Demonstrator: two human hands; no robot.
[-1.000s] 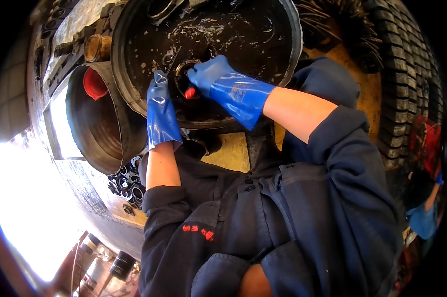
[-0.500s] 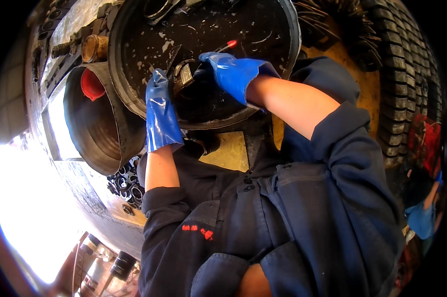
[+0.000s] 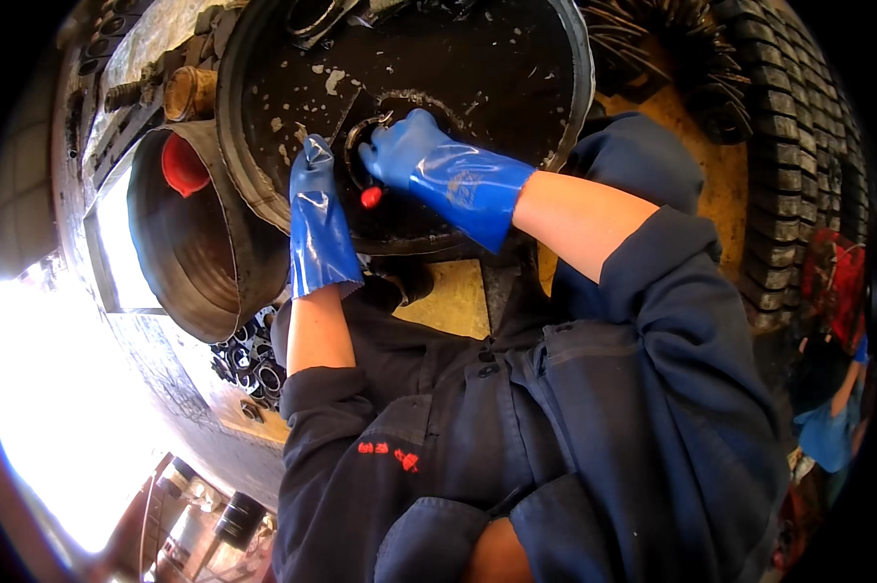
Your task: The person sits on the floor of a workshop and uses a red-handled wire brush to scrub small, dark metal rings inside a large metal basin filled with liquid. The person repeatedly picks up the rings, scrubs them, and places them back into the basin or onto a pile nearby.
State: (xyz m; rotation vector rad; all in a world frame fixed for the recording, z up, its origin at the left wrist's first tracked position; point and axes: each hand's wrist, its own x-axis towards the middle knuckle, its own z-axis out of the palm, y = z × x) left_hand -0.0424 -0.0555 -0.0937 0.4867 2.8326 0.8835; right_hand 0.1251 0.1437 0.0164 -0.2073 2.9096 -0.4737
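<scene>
Both my hands wear long blue rubber gloves and work over a wide round tub (image 3: 249,189) of dark liquid. My left hand (image 3: 312,170) is closed on a dark, wet metal part with a ring-shaped end (image 3: 352,151), held over the liquid. Inside that ring my right hand (image 3: 396,151) is closed on a thin tool with a red end (image 3: 371,197), which sticks out below the fingers toward me. The tool's working end is hidden by the glove, so its kind does not show.
More metal parts (image 3: 312,24) rest at the tub's far side. At left stand an open drum (image 3: 181,253) with a red cup (image 3: 183,163) in it and a rusty cylinder (image 3: 189,94). Small black parts (image 3: 249,360) lie below it. A large tyre (image 3: 783,146) stands at right.
My right hand has turned over and shifted left against the ring-shaped part. The tool's red end has swung from the far right of it to the near side. My left hand stays nearly still.
</scene>
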